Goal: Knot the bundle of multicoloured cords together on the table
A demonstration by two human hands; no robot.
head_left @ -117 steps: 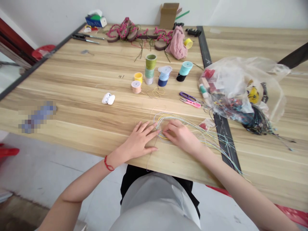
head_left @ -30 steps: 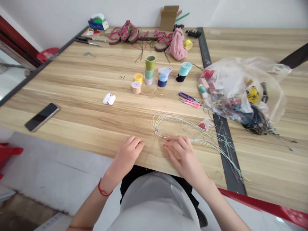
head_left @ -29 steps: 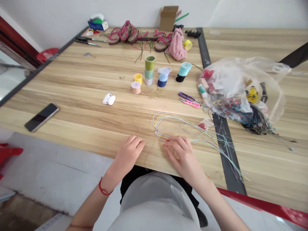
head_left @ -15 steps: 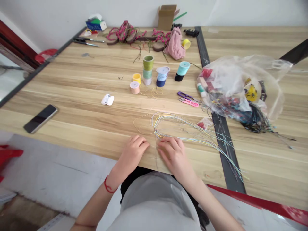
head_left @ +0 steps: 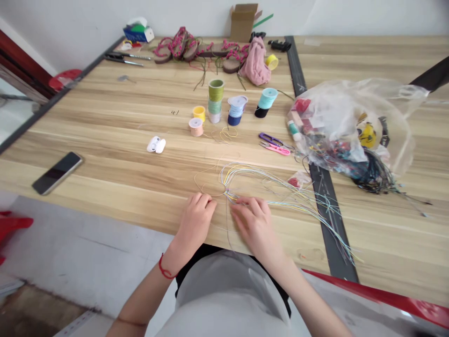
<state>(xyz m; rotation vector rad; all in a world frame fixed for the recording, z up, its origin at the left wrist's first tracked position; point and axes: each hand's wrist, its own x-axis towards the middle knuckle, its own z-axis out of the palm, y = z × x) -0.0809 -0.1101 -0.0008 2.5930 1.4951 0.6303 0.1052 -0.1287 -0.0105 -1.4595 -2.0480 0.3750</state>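
Note:
A bundle of thin pale blue, yellow and white cords [head_left: 287, 204] lies on the table, gathered at a small knot [head_left: 226, 190] and fanning rightward in two branches. My left hand [head_left: 197, 216] is just below and left of the knot, fingers curled and closed on a fine thread [head_left: 220, 202] that is hard to see. My right hand [head_left: 257, 222] rests below the knot, its thumb and fingertips pinched together beside the cords; what lies between them is too small to make out. A thin brownish cord [head_left: 228, 227] runs down between both hands toward the table edge.
Thread spools [head_left: 215, 105] stand beyond the cords. Purple snips [head_left: 271, 139] and pink snips [head_left: 277, 149] lie near a filled plastic bag [head_left: 329, 112]. A phone [head_left: 58, 173] and an earbud case [head_left: 156, 144] are on the left. Sandals [head_left: 182, 47] and pink cloth [head_left: 257, 65] lie behind.
My left hand has shifted slightly up and left, and its fingers are more curled. My right hand has moved only a little. The cord bundle stays put.

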